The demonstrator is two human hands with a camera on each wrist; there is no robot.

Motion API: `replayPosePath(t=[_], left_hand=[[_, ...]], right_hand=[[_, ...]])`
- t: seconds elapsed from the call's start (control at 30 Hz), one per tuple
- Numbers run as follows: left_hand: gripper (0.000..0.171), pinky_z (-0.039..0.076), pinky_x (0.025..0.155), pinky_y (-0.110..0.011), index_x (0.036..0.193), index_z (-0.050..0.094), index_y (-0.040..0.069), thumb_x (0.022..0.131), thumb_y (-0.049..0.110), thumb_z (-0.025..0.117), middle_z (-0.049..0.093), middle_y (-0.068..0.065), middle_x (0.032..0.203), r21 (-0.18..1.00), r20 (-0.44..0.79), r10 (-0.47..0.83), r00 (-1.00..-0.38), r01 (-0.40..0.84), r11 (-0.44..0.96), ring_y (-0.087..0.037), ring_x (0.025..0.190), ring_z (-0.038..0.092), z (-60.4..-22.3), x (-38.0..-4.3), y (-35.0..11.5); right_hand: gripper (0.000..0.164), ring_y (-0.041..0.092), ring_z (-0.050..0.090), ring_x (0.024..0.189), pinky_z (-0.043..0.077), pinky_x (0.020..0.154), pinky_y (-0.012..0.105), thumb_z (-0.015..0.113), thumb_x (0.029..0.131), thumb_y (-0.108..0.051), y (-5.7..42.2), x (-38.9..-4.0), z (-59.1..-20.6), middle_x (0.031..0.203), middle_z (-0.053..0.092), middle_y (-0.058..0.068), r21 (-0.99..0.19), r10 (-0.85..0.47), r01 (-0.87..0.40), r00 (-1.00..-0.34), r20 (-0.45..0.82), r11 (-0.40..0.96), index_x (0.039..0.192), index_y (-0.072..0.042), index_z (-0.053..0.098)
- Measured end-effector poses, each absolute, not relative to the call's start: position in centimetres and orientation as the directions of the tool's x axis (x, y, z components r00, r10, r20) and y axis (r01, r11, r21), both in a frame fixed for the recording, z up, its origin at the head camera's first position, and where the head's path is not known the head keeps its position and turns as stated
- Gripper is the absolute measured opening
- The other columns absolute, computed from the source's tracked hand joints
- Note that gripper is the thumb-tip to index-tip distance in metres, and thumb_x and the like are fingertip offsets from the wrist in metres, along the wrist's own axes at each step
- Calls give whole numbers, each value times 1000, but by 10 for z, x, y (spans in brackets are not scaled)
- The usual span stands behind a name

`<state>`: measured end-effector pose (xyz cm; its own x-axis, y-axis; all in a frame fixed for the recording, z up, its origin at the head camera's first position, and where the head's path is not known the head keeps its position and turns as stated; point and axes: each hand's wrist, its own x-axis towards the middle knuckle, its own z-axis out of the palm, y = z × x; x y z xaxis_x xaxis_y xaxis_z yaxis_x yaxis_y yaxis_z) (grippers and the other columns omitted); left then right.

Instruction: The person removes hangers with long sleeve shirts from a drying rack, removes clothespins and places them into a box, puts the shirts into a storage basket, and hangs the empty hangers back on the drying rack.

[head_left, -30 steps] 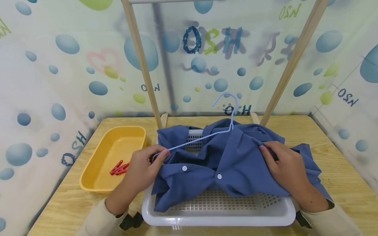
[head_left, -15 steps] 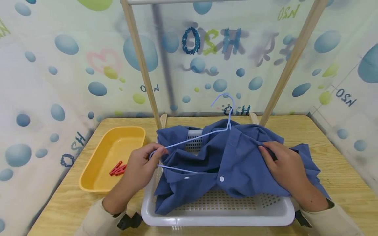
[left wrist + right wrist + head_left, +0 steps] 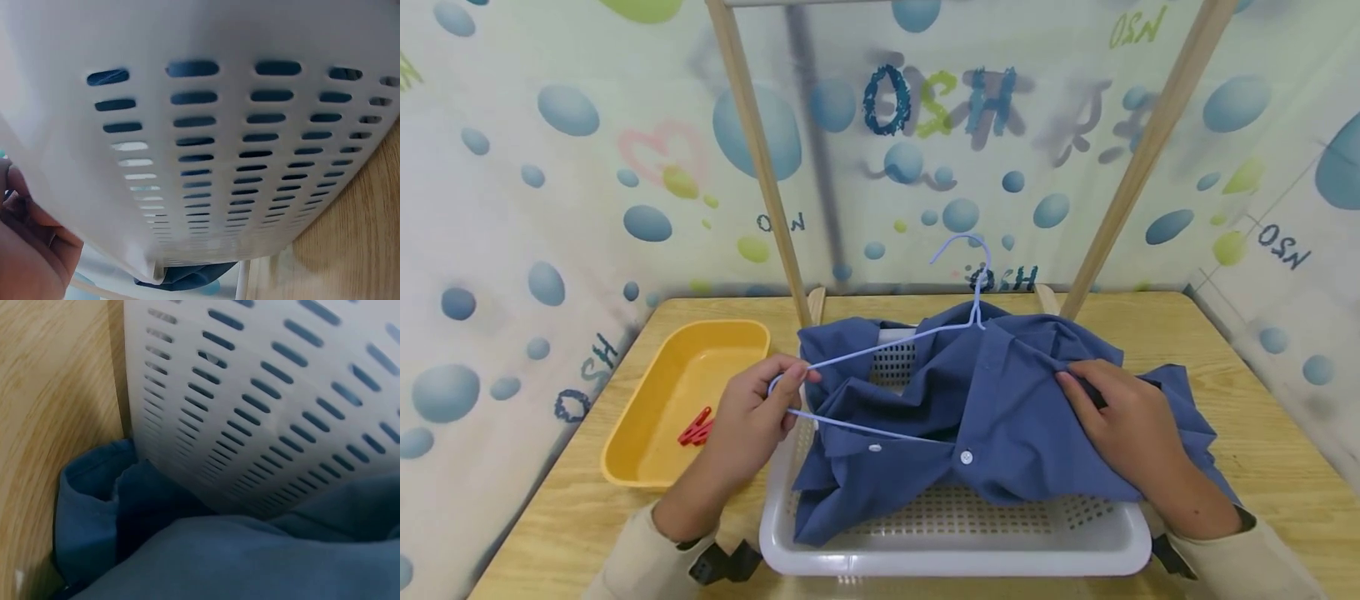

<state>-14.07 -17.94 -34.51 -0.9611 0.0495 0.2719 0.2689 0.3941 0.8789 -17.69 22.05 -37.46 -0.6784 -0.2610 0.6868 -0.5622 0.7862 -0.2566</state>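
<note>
Since a second ago, the left hand has drawn the light-blue hanger leftward out of the blue shirt, baring its lower wire. Its fingers pinch the hanger's left corner, while the right hand grips the right shoulder fabric, steadying the garment. Shirt lies draped across the white basket, beside the yellow tray holding red clips.

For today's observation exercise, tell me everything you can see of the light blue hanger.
The hanger is thin and pale blue, seemingly coated wire, with its hook rising behind the shirt. The left hand pinches its left corner. Its right half is hidden inside the blue shirt, which lies over the white basket. The right hand holds the shirt.
</note>
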Motion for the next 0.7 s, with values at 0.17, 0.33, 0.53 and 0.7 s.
replayPosePath(t=[0.17, 0.33, 0.53, 0.7], left_hand=[[28, 45, 43, -26, 102, 66, 1, 106, 23, 50, 48, -3, 61, 913, 239, 43, -970, 240, 330, -17, 46, 45, -343, -139, -179], [32, 44, 42, -25, 105, 63, -1, 108, 26, 46, 47, -1, 62, 938, 212, 36, -977, 214, 274, -16, 47, 44, -339, -139, -178], [34, 44, 42, -25, 106, 61, -2, 108, 27, 43, 47, -2, 64, 938, 212, 18, -977, 209, 277, -17, 48, 43, -338, -139, -179], [37, 43, 42, -25, 105, 60, -4, 109, 28, 43, 46, -2, 64, 939, 220, -7, -975, 211, 270, -17, 46, 42, -338, -142, -180]], right_hand=[[15, 31, 72, 76, 56, 67, 52, 77, 81, -4, 221, -177, -375, 90, 74, 14, -254, -269, -571, -673, 689, 781, 96, -3, 72], [15, 29, 72, 74, 55, 66, 50, 77, 82, -4, 222, -176, -374, 90, 74, 13, -247, -274, -578, -666, 694, 778, 96, -4, 73], [14, 29, 72, 74, 55, 66, 50, 77, 82, -6, 223, -175, -373, 90, 74, 13, -247, -278, -576, -671, 687, 779, 95, -3, 73], [13, 28, 72, 74, 55, 66, 48, 77, 81, -6, 224, -175, -374, 89, 74, 12, -240, -285, -579, -669, 687, 779, 94, -4, 73]])
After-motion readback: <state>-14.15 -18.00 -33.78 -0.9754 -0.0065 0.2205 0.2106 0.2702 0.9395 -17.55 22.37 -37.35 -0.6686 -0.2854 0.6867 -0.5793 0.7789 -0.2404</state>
